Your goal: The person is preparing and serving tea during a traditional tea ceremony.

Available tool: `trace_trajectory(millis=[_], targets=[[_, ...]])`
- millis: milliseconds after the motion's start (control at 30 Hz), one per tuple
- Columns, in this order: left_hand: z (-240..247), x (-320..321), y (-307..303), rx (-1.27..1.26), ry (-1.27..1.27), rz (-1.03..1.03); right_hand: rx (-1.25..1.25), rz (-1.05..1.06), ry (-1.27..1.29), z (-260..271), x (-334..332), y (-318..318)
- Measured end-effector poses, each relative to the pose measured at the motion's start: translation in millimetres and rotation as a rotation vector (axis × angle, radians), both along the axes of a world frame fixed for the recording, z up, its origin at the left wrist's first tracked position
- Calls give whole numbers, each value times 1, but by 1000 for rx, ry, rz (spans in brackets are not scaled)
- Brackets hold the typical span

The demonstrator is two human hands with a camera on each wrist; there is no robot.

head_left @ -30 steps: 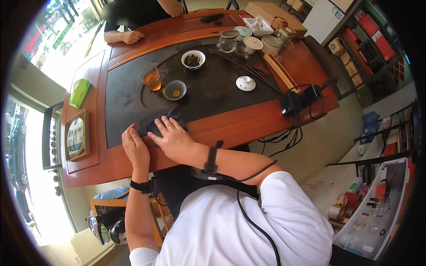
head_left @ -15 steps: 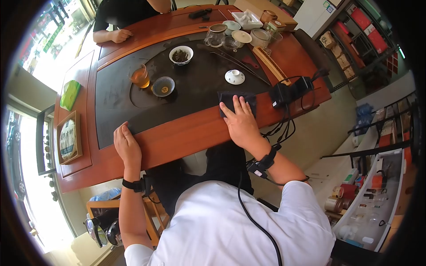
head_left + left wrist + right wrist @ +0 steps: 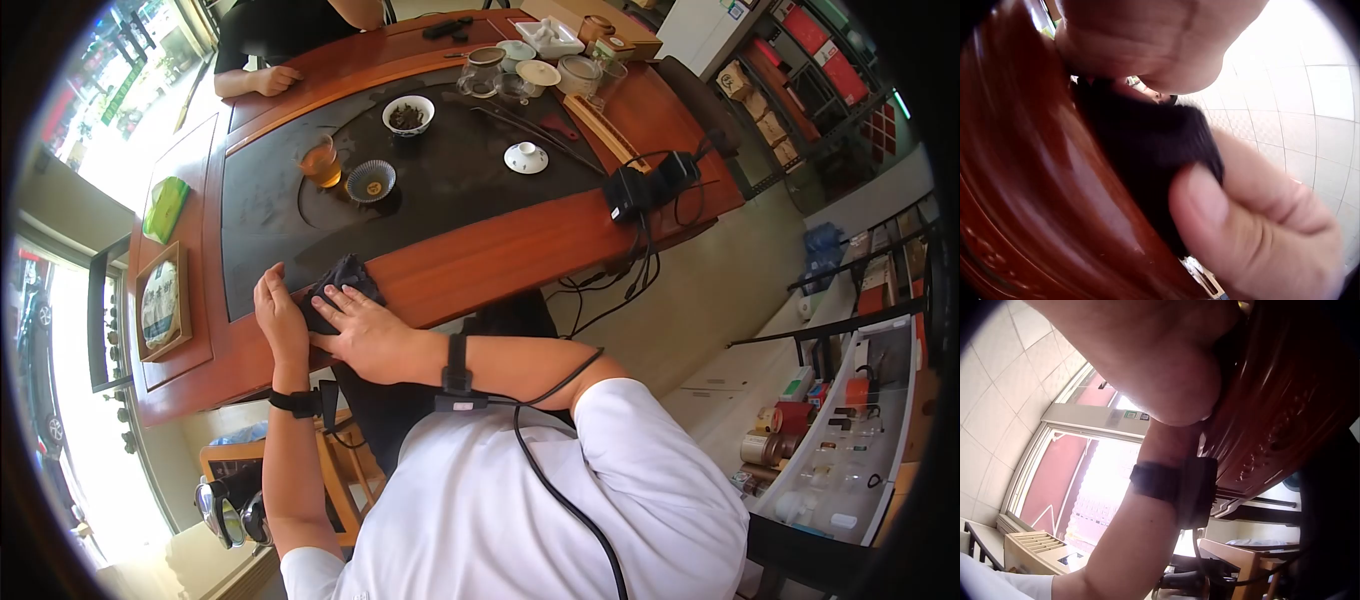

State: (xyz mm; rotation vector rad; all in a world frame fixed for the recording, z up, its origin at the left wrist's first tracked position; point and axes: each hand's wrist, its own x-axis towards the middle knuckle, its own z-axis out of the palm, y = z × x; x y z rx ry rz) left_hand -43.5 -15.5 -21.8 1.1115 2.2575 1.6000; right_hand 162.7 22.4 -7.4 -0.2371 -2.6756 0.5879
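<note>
A dark cloth [image 3: 350, 275], bunched up, lies at the table's near left edge. My right hand [image 3: 365, 332] presses on it with extended fingers, its forearm reaching across my body. In the left wrist view the right thumb [image 3: 1200, 203] lies against the cloth [image 3: 1154, 140]. My left hand [image 3: 283, 318] stands on its side at the table edge, fingers together and holding nothing, close beside the cloth and the right fingertips. Farther in on the dark tea tray [image 3: 430, 205] are a ribbed cup [image 3: 371, 182] and a glass pitcher of amber tea [image 3: 319, 162].
A white bowl of tea leaves [image 3: 408, 116], a white lid [image 3: 526, 158] and long tongs [image 3: 540, 136] lie on the tray. Black power adapters [image 3: 640, 190] sit at the right edge, cables hanging down. A framed box [image 3: 163, 302] lies left. A person's hand [image 3: 276, 80] rests across the table.
My right hand swept the cloth right along the table's near edge, then back left beside my left hand. The cloth went from spread flat to bunched. The left hand stayed at the edge.
</note>
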Motion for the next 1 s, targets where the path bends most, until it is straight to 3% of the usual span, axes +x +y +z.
trace_trajectory(millis=[100, 300, 433, 567, 633, 867, 1000], targets=[[0, -5, 7, -54, 29, -37, 43, -3, 10, 5, 58, 16], [5, 11, 23, -118, -11, -46, 52, -201, -141, 31, 195, 59], [21, 23, 27, -155, -121, -49, 4, -331, -177, 34, 226, 84], [33, 3, 9, -113, -157, 22, 3, -244, -143, 24, 167, 83], [36, -7, -7, -61, -180, 78, 17, -161, -77, 18, 113, 78], [35, -45, -74, 48, -191, 258, -11, 148, -197, 20, -104, 25], [35, -67, -96, 94, -311, 349, 50, 263, -139, 8, -185, 11]])
